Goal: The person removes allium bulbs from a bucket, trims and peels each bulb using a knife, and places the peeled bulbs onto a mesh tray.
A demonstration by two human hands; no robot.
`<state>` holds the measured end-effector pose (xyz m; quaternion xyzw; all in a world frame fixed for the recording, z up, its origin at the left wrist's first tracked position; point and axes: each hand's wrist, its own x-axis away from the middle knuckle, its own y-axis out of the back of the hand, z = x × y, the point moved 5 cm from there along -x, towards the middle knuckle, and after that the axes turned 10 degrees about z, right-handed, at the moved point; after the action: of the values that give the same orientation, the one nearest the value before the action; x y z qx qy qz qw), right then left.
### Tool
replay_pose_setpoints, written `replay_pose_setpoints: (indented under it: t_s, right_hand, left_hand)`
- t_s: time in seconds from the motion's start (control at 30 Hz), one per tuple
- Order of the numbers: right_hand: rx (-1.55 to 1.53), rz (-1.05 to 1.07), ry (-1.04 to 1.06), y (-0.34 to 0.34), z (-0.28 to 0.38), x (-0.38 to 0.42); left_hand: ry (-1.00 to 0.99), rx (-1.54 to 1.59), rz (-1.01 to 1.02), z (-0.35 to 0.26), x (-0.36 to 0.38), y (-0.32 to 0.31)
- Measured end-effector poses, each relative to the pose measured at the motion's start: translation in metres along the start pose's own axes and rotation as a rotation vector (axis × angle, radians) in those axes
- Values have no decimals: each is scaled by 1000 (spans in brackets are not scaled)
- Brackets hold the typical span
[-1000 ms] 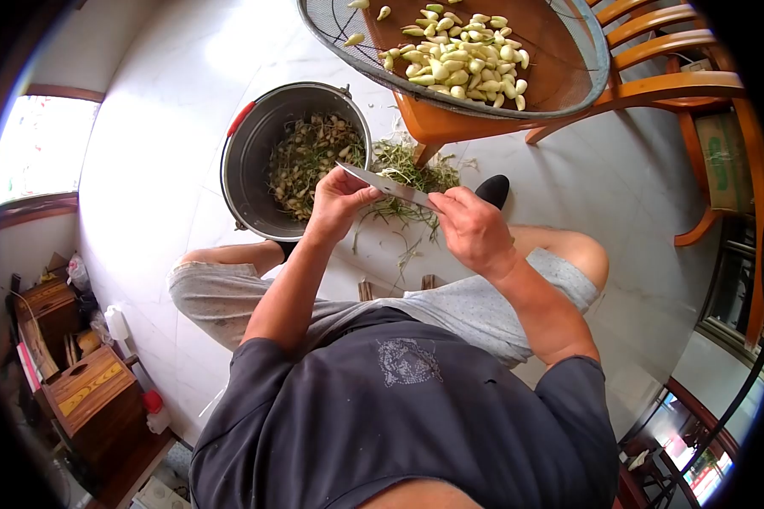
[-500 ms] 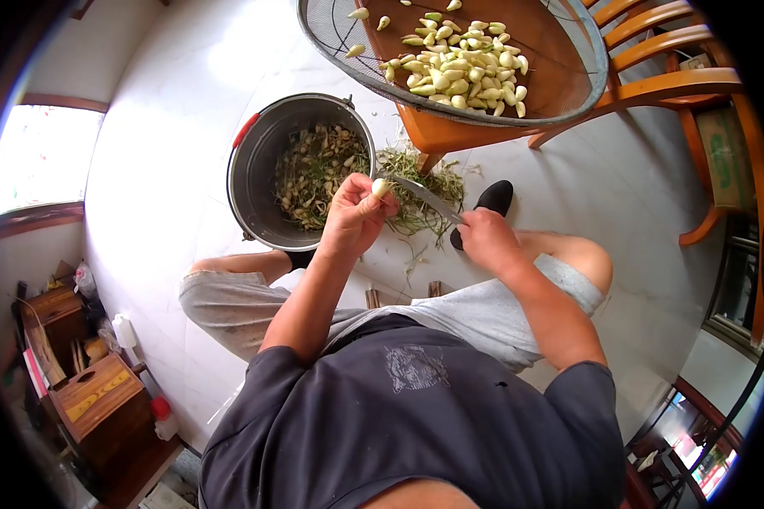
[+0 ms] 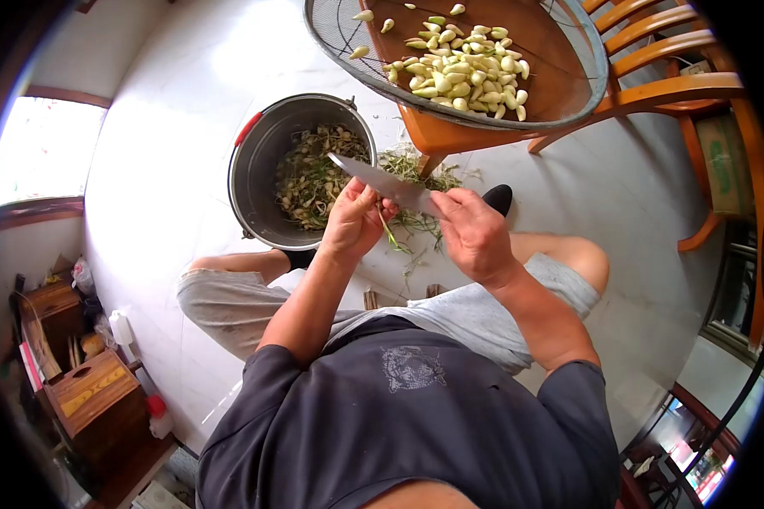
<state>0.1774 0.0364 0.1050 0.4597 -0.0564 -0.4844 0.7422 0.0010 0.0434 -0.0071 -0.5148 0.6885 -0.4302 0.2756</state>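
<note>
My right hand (image 3: pixel 474 231) grips the handle end of a broad-bladed knife (image 3: pixel 390 183), whose blade points up and left over the bucket's rim. Just under the blade, my left hand (image 3: pixel 355 224) is pinched closed on an onion-like bulb, mostly hidden by blade and fingers. A thin green stalk (image 3: pixel 390 232) hangs below those fingertips. Behind the left hand stands a grey metal bucket (image 3: pixel 248 191), holding many untrimmed bulbs (image 3: pixel 310 174) with stalks. Cleaned pale bulbs (image 3: pixel 463 75) lie in a round mesh sieve (image 3: pixel 569 102) at the top.
The sieve rests on a wooden chair (image 3: pixel 433 136). Green trimmings (image 3: pixel 420 225) lie on the pale tiled floor (image 3: pixel 170 170) beside the bucket. A dark shoe (image 3: pixel 499 198) is near my right hand. Wooden boxes (image 3: pixel 98 394) stand at the lower left.
The knife has swung up and left, its blade now across my left fingertips. My right hand has moved slightly left and turned. The white bulb seen before is now hidden; a green stalk shows below.
</note>
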Motion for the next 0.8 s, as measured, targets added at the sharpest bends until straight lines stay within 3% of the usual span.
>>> replay_pose_setpoints:
  t_s: [0.23, 0.53, 0.73, 0.8]
  right_hand:
    - [67, 23, 53, 6, 9, -3]
    - [88, 62, 31, 4, 6, -2]
    - [82, 55, 3, 2, 3, 0]
    - [46, 25, -16, 2, 1, 0]
  left_hand:
    - [-10, -15, -86, 11, -1, 0]
    - [27, -12, 45, 15, -1, -6]
    - [44, -39, -162, 9, 2, -14]
    - [42, 35, 2, 13, 0, -2]
